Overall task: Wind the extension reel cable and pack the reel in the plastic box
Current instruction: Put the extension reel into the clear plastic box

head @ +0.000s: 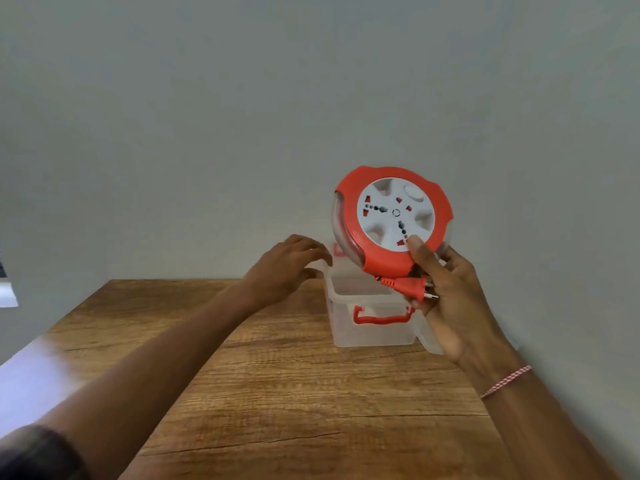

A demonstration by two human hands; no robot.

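Wooden table [277, 393] first — right hand [446, 292] grips the wound extension reel [393, 220] and plug [408, 287] above the plastic box [372, 327] at 1 o'clock; left hand [287, 268], fingers spread, steadies its rim. Risk — dangling plug snagging the rim.

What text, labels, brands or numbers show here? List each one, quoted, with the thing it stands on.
None can be read.
Extension reel, held up in the right hand: its white face shows only socket holes, a round button and a small centre ring; no lettering.
Plastic box on the wooden table: a faint mark on its left front corner, too small and blurred to read.
Plug: no marking visible.
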